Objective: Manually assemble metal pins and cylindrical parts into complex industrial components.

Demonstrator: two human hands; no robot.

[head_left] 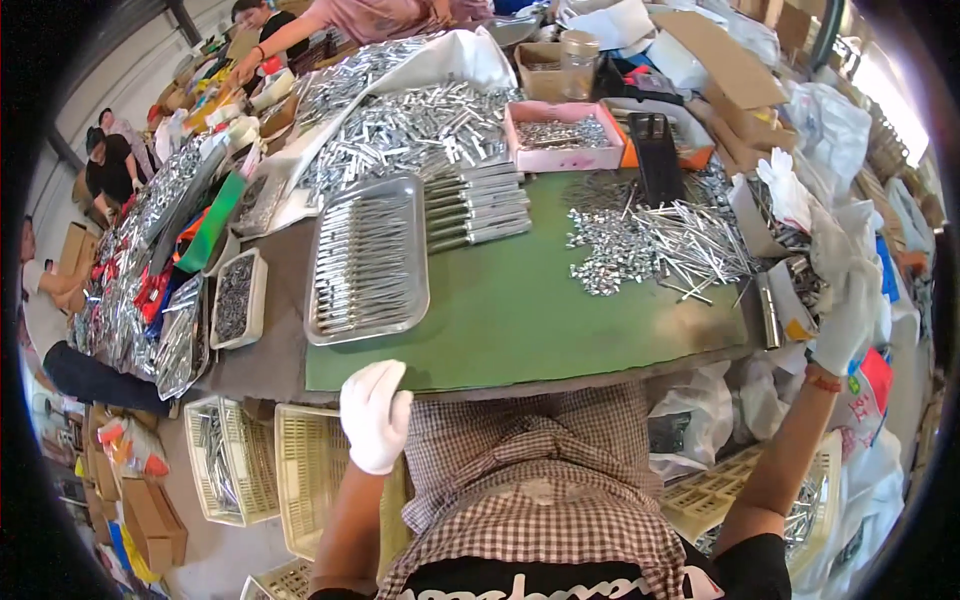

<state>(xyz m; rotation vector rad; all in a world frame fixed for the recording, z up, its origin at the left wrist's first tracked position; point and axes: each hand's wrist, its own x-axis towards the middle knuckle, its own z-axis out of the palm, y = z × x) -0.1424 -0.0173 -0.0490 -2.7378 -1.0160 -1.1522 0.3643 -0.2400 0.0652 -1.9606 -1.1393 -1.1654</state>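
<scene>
My left hand, in a white glove, hovers at the table's front edge with fingers loosely bent, thumb apart and nothing visible in it. At the far right my right hand, also gloved, reaches beside cardboard trays of small parts; its fingers blend into pale material there, so its grip is unclear. Left of centre, a metal tray holds rows of slim metal rods. Beside it lies a stack of metal tubes with thin dark ends. Long metal pins and small metal nuts are heaped on the green mat.
A large pile of metal tubes covers the back. A pink box of small parts and a black holder stand behind the pins. Yellow crates sit below the table. Co-workers sit along the left and far sides.
</scene>
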